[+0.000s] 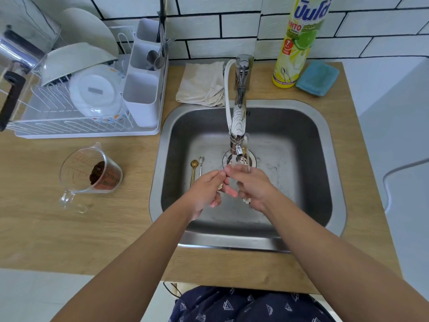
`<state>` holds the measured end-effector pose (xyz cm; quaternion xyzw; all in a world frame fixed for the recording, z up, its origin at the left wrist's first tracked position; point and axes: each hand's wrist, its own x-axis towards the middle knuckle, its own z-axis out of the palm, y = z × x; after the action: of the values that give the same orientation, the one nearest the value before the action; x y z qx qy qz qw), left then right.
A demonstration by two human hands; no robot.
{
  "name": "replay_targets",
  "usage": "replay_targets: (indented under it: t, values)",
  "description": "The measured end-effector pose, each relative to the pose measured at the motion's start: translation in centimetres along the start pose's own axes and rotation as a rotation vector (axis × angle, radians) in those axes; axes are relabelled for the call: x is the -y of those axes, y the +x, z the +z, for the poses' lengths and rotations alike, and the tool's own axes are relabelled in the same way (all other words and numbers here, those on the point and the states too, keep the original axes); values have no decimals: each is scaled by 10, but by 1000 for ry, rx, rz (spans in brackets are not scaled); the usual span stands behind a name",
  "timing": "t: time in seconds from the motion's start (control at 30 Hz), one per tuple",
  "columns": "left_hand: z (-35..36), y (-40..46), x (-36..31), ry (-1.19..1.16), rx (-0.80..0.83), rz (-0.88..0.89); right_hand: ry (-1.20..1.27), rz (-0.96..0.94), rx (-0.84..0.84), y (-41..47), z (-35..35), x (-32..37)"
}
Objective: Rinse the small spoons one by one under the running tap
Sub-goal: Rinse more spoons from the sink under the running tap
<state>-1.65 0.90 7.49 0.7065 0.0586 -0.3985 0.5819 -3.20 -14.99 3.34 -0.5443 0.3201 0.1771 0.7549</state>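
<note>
Over the sink, both hands' fingers curled together, held object unclear

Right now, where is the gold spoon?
The gold spoon lies on the sink floor, left of the drain, beside a silver spoon, just beyond the left hand.

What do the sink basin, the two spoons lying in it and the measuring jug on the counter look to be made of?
Sink basin: brushed stainless steel, judging by its dull grey sheen. Gold spoon: likely gold-coloured metal, shiny. Silver spoon: polished metal, probably steel. Measuring jug: clear glass or plastic; its dark contents show through, so which one stays uncertain.
</note>
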Motion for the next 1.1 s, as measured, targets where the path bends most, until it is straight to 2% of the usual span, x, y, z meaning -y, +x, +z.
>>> replay_targets:
  t: [0.07, 0.17, 0.23, 0.37, 0.43, 0.5, 0.7, 0.93, 1.0, 1.1]
  values:
    - [-1, 1, -1, -2, 10, -2, 16, -17, -3, -2, 1, 2]
    - [0, 0, -1, 12, 21, -2, 183, -56, -125, 6, -8, 18]
    - [3, 1, -1, -3, 25, -1, 236, -57, -138, 9, -13, 22]
    - [8, 2, -5, -61, 28, -14, 116, 19, 73, 0, -4, 8]
    - [9, 2, -6, -128, 32, -39, 97, 24, 124, -2, -4, 7]
    - [8, 1, -5, -157, 19, -73, 83, -12, 73, 1, -5, 11]
    - [1, 5, -6, -349, 83, -196, 268, -56, -90, 9, 0, 14]
    - [4, 5, 1, 347, -138, 60, 181, -75, -228, 4, 0, 13]
    - [6, 6, 1, 440, -161, 93, 119, -46, -198, 1, 5, 6]
    - [7, 8, -1, 410, -168, 91, 26, -13, -115, -6, 14, -8]
